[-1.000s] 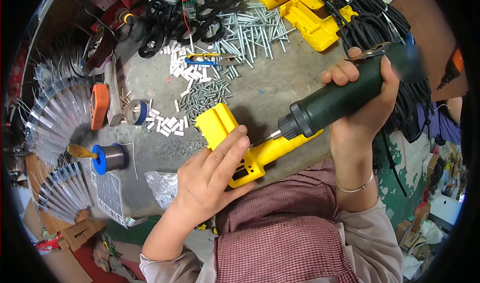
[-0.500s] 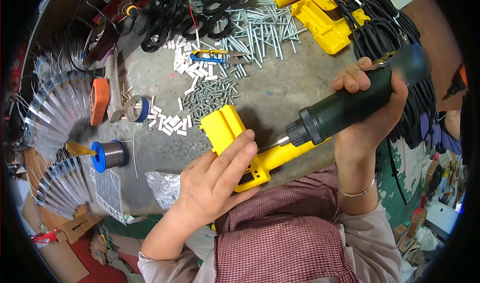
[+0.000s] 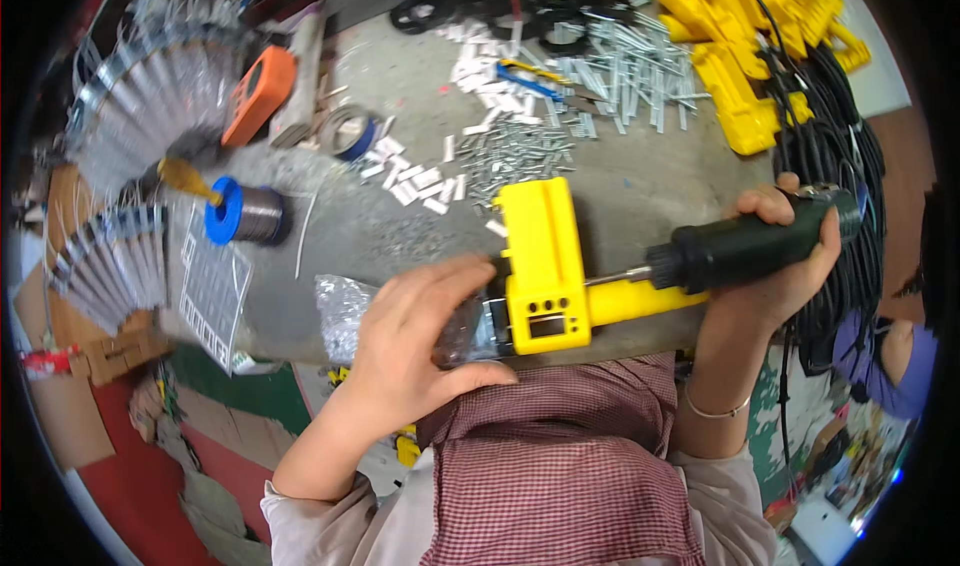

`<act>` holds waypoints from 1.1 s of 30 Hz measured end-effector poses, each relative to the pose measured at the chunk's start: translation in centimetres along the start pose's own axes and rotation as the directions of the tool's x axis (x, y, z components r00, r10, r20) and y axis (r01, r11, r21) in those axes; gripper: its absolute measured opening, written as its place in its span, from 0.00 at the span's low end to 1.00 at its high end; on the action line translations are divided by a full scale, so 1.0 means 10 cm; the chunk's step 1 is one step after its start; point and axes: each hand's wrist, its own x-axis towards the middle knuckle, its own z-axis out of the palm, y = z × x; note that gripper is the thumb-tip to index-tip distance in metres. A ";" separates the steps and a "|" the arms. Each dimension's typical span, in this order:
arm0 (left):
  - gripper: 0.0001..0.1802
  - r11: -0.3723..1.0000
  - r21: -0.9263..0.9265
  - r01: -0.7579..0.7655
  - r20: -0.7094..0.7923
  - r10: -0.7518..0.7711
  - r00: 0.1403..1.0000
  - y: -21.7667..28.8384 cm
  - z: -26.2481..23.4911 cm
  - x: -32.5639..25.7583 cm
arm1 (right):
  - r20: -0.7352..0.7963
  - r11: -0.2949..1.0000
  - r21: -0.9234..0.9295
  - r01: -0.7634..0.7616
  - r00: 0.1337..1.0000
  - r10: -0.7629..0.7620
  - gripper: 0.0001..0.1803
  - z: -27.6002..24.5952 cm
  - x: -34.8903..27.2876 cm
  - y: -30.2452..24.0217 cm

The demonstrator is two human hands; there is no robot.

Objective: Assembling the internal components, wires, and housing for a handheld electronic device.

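A dark green electric screwdriver (image 3: pixel 735 253) lies in my right hand (image 3: pixel 790 266), the fingers wrapped round its rear. Its metal bit points left, with its tip close to a yellow plastic tool housing (image 3: pixel 545 271); whether it touches a screw cannot be made out. The housing has a block-shaped head with a small window and round holes, and a handle running right under the screwdriver. My left hand (image 3: pixel 410 336), slightly blurred, curls round the housing's left end, where something dark and clear plastic show between fingers and thumb.
Short screws (image 3: pixel 515 156), white sleeves (image 3: pixel 410 181) and long screws (image 3: pixel 640 71) lie beyond the housing. Yellow shells (image 3: pixel 735 96) and black cables (image 3: pixel 830 146) are at far right. A solder spool (image 3: pixel 245 211), tape roll (image 3: pixel 350 133) and bagged strips (image 3: pixel 160 96) sit left.
The view has shifted, so the bench things appear further right and the spool higher. My left hand has slid from the housing's head to its left end. The housing's head now faces up more squarely.
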 end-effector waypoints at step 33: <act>0.36 0.999 0.030 -0.014 -0.120 0.018 0.993 0.02 0.10 -0.10 | 0.317 0.966 0.216 -0.144 0.946 0.070 0.22 -0.10 0.02 -0.32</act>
